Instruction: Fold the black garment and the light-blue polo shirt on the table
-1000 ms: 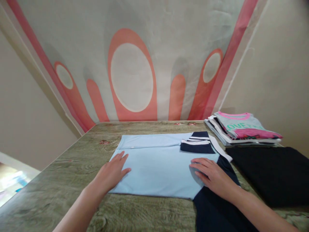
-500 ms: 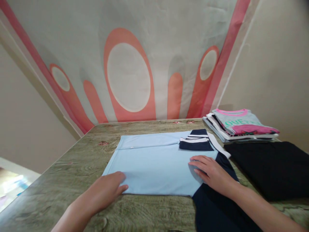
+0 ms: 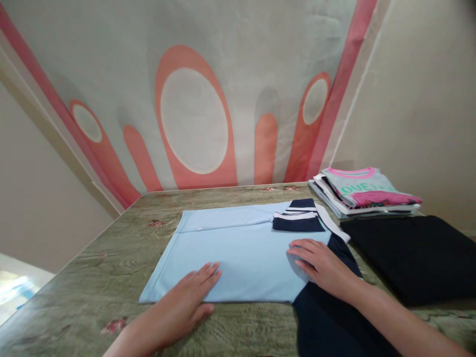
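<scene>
A light blue shirt point(image 3: 230, 253) with navy sleeves and a white collar lies on the table, its far side folded inward. The folded navy sleeve point(image 3: 297, 224) with white stripes rests on top near the collar. The other navy sleeve point(image 3: 327, 317) stretches toward me at the lower right. My left hand point(image 3: 189, 297) lies flat on the near edge of the shirt, fingers extended and thumb apart. On the shirt's right part, close to the navy shoulder, rests my right hand point(image 3: 320, 265), fingers spread and lightly bent, gripping nothing.
A wood-patterned table point(image 3: 107, 267) carries everything. At the back right stands a stack of folded clothes point(image 3: 364, 193), topped by a grey and pink shirt. A folded black garment point(image 3: 412, 258) lies right of the blue shirt. Behind the table rises a wall with pink shapes point(image 3: 195, 119).
My left hand has slid right along the shirt's near edge, uncovering its lower left corner. My right hand stays at about the same place on the shirt. The view has shifted slightly.
</scene>
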The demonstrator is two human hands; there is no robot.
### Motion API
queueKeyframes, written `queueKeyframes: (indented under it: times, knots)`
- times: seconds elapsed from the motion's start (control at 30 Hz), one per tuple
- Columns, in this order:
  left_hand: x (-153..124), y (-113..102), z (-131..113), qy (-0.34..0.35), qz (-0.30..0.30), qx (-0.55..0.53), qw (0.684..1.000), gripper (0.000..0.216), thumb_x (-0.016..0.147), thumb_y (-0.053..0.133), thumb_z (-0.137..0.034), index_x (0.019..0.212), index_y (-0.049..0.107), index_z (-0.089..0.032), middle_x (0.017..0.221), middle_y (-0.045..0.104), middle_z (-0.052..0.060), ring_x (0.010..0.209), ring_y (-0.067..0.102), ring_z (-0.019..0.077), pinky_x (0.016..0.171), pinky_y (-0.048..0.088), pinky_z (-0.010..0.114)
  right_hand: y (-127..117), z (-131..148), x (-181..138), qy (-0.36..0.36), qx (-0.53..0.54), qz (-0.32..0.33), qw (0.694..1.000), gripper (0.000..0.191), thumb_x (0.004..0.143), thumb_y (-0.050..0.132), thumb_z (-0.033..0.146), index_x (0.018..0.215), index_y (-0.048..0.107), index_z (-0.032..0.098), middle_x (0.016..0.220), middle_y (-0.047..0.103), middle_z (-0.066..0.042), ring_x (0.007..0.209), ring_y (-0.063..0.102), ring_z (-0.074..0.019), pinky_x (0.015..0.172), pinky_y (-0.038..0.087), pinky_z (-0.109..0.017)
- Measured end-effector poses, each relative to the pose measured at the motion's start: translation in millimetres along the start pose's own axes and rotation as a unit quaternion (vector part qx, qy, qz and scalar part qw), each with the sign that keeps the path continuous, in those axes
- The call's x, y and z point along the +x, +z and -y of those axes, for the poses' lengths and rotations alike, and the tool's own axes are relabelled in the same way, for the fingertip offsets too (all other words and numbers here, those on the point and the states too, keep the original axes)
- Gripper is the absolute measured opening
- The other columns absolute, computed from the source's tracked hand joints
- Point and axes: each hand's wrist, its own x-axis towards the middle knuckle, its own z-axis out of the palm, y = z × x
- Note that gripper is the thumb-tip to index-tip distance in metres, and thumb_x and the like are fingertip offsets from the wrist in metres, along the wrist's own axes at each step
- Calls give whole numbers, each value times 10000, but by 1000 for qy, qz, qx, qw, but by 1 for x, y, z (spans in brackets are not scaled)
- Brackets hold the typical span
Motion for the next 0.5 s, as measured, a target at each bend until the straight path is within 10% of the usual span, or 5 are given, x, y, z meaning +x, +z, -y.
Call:
queueKeyframes:
  times: [0.2,0.33,0.5]
  knots:
    - [1,-25,-10,52,7,-74,996,433,940,445,-516,1344,519,-377,1391,551,-24,1272,512,221,1085,390,382,2,-1,0,-3,1,-10,1000,338,894,514,212,1205,619,294,1267,600,-60,1161,538,-235,968,450,-440]
    - [50,-17,-13,36,-79,-28,996,571,945,454,-475,1469,349,-274,1552,302,55,1424,273,246,1160,249,431,2,1,1,-8,-6,-10,1000,334,903,499,202,1205,617,284,1260,602,-72,1162,539,-235,959,456,-439]
    - [54,-1,-25,32,0,25,999,663,893,562,-446,1482,321,-259,1577,155,117,1448,135,320,1143,207,550,0,2,1,-9,-6,-5,1000,338,903,500,202,1212,609,286,1265,597,-75,1174,530,-241,961,454,-449]
